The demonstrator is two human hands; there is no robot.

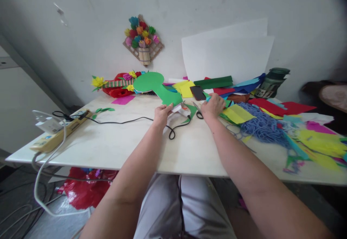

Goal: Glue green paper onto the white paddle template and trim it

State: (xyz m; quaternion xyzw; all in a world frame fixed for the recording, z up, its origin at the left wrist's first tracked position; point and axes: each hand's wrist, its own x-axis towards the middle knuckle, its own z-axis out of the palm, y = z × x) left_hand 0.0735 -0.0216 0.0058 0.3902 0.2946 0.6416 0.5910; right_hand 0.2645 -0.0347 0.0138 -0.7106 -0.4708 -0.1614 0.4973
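So, left hand (162, 114): fingers pinched on the lower end of a green paper cutout (149, 82), its round end raised over the table (121, 141). Right hand (213, 105): fingers curled by a teal bit (208, 99); from where I stand, can't tell if they grip it. Between the hands: white-and-orange hot-glue gun (184, 110), just beside the left fingers, and black-handled scissors (196, 106) near the right. Behind: dark smartphone (198, 93). Further right: tangled blue yarn (260, 125), paper sheets. Far left: yellow power strip (61, 132), black cord (126, 122) running from it to the gun.

Step in hand, my read: holding and positioning the cutout while the right hand is busy among the supplies. Next move calls for a steady left pinch, no creasing, and fingers clear of the nozzle, possibly hot.
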